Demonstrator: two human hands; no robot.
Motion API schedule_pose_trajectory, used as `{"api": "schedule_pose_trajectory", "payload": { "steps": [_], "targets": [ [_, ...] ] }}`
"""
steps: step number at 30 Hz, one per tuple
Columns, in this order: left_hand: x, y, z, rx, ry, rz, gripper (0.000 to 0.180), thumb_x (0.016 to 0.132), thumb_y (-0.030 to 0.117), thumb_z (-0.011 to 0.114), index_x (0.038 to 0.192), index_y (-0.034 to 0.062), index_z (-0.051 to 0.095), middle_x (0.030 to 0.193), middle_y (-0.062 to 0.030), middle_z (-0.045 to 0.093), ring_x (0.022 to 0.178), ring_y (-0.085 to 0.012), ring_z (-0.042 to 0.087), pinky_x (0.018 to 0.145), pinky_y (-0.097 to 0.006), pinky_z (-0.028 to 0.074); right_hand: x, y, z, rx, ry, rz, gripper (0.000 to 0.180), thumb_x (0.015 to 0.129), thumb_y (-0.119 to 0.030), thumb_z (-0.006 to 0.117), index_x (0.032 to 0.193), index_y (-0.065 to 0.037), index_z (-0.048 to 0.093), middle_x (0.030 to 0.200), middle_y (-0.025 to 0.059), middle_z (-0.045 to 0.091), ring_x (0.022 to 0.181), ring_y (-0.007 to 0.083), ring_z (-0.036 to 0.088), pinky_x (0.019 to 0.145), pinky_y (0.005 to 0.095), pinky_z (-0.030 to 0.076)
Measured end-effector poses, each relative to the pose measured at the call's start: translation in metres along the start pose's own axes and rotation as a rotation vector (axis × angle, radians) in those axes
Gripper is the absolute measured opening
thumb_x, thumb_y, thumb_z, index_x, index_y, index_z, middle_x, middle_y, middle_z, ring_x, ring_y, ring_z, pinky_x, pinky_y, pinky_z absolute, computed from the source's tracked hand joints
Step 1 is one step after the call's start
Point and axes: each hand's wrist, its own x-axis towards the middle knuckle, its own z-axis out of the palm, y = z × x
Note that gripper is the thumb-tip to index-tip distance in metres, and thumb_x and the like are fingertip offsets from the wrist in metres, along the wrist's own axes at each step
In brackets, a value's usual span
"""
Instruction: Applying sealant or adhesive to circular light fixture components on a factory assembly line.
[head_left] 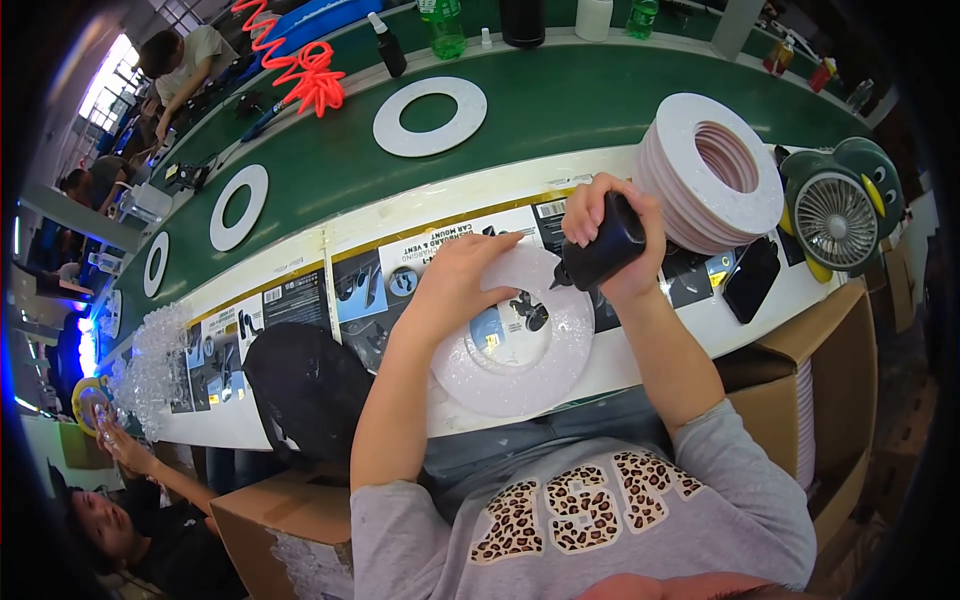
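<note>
Matt white foam-like ring (520, 375), finely speckled on top, under a glossy black plastic squeeze bottle (603, 252). Smooth green conveyor belt (560, 110) with a dull sheen beside glossy printed paper sheets (360, 295). Rough brown cardboard box (815, 350), ribbed plastic fan (835, 218).

A long desk (760, 320) with a pale front strip runs across the view, curved by the lens. Behind it lies a green conveyor belt (560, 100). Open cardboard boxes stand on the floor below: one at the right (820, 380), one at lower left (270, 520). Bright daylight comes through a window (105, 75) at upper left, where other people work at benches. A blue glow, perhaps a lamp, shows at the far left edge (85, 345).
</note>
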Motion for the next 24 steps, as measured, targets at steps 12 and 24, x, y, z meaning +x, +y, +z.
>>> {"api": "schedule_pose_trajectory", "payload": {
  "steps": [12, 24],
  "targets": [
    [-0.0005, 0.0012, -0.0015, -0.018, -0.025, -0.02, 0.065, 0.069, 0.019, 0.082, 0.129, 0.0136, 0.059, 0.113, -0.0104, 0.065, 0.11, -0.0284, 0.058, 0.099, -0.039, 0.043, -0.0036, 0.0101, 0.0037, -0.08, -0.024, -0.037, 0.039, 0.095, -0.039, 0.035, 0.074, -0.007, 0.042, 0.065, 0.004, 0.042, 0.062, 0.0138, 0.042, 0.063, 0.027, 0.037],
    [0.0003, 0.0012, -0.0002, 0.008, -0.023, -0.009, 0.067, 0.069, 0.019, 0.082, 0.131, 0.0146, 0.057, 0.117, -0.0077, 0.065, 0.112, -0.0276, 0.058, 0.099, -0.039, 0.043, -0.0057, 0.0114, 0.0016, -0.113, -0.03, -0.044, 0.04, 0.095, -0.04, 0.035, 0.073, -0.008, 0.042, 0.065, 0.0035, 0.042, 0.062, 0.0131, 0.041, 0.062, 0.0261, 0.036]
  ]
}}
